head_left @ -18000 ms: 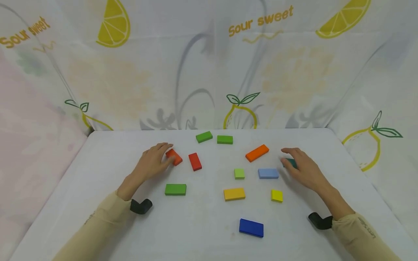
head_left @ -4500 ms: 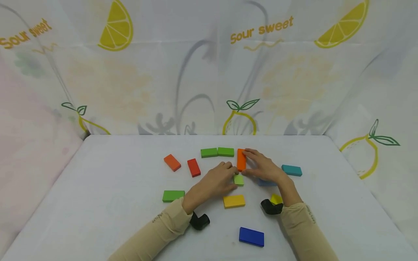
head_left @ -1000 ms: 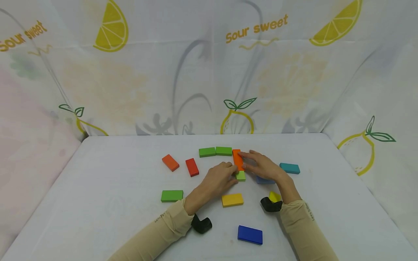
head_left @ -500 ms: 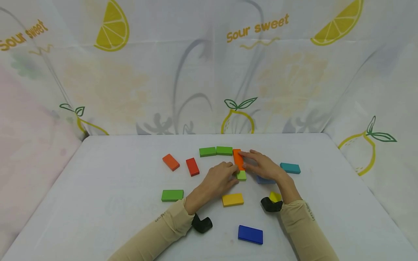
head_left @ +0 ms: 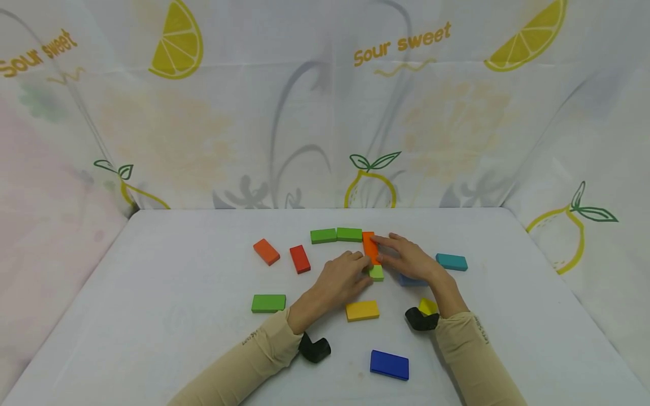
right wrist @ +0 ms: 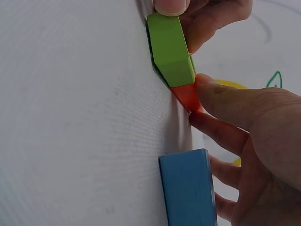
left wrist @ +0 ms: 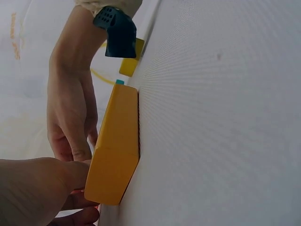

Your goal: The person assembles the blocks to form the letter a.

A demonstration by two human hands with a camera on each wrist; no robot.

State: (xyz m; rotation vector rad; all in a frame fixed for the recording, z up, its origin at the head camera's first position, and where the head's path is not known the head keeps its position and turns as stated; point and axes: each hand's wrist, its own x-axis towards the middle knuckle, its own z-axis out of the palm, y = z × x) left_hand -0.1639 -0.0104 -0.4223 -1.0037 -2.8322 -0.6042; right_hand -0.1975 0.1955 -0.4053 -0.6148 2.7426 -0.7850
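Two green blocks lie end to end at the back middle of the table. An orange block stretches toward me from their right end, with a small light green block at its near end. My left hand pinches the light green block from the left, a finger overlapping the joint with the orange one. From the right, my right hand holds the orange block, index finger on its far part and thumb near the joint. In the right wrist view the light green block meets the orange block.
Close by lie an amber block, a partly hidden light blue block and a yellow block. Further off are a teal block, dark blue block, red block, red-orange block and green block.
Since the oldest frame, the two back green blocks have come together and the orange block has moved left and turned. More recently, the light green block has met its near end. Hands barely moved lately.
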